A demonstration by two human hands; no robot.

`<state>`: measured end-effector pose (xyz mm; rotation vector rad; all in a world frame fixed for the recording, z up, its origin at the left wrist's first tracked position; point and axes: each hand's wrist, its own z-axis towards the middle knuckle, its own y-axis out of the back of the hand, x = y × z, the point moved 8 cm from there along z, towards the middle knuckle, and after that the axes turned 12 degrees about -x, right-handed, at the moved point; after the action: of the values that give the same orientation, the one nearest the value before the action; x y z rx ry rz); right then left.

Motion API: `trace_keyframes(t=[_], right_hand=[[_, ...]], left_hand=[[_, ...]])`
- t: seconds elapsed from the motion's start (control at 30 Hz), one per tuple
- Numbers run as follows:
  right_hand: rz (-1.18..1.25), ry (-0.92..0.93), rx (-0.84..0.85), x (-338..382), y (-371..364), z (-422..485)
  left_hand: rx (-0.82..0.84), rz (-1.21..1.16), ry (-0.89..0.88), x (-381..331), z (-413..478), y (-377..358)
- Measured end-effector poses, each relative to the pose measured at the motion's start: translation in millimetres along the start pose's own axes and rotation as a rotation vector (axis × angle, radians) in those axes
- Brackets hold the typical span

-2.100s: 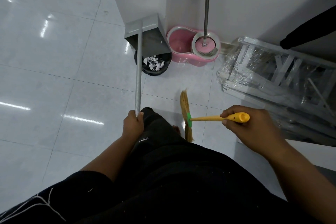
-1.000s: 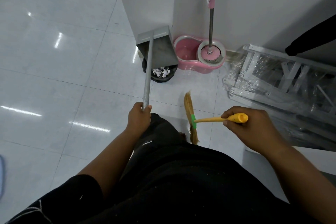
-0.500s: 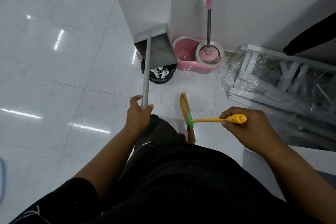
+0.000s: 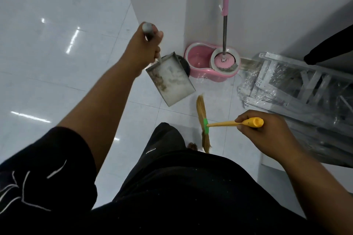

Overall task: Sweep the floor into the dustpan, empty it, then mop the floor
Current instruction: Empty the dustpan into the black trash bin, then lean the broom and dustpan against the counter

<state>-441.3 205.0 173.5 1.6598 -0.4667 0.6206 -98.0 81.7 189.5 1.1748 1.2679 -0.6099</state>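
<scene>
Fingers of the left hand [image 4: 141,51] are clenched round the grey handle of the dustpan [image 4: 170,78], whose dusty tray hangs tilted at twelve o'clock, just in front of the black bin [image 4: 184,64]. Those of the right hand [image 4: 267,137] grip the yellow-handled broom [image 4: 202,118] at two o'clock, bristles down by the floor [image 4: 57,44]; beyond, at one o'clock, the mop [image 4: 225,25] stands in its pink bucket [image 4: 198,74].
</scene>
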Motion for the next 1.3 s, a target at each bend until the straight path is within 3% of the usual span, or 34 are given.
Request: trace_keyframes(t=[0.1, 0.3, 0.5, 0.87, 1.13, 1.3], right_hand=[[0.005, 0.032, -0.008, 6.3, 2.9, 6.7], [0.021, 0.064, 0.025, 26.6, -4.7, 36.9], [-0.012, 0.106, 0.062, 62.9, -17.0, 83.5], [-0.032, 0.270, 0.362, 162.1, -68.4, 176.0], [-0.022, 0.529, 0.489, 219.7, -104.7, 199.3], [0.061, 0.731, 0.553, 253.7, -118.5, 208.0]], left_hand=[[0.007, 0.111, 0.011, 4.4, 19.2, 5.5], [0.017, 0.451, -0.162, 15.8, 43.1, 19.5], [-0.054, 0.395, -0.039, 57.3, 59.9, 58.2], [-0.185, 0.454, 0.046, 144.1, 57.2, 142.9], [-0.348, 0.475, 0.175, 167.0, 21.1, 189.3], [-0.548, 0.462, 0.282, 174.2, -22.6, 215.9]])
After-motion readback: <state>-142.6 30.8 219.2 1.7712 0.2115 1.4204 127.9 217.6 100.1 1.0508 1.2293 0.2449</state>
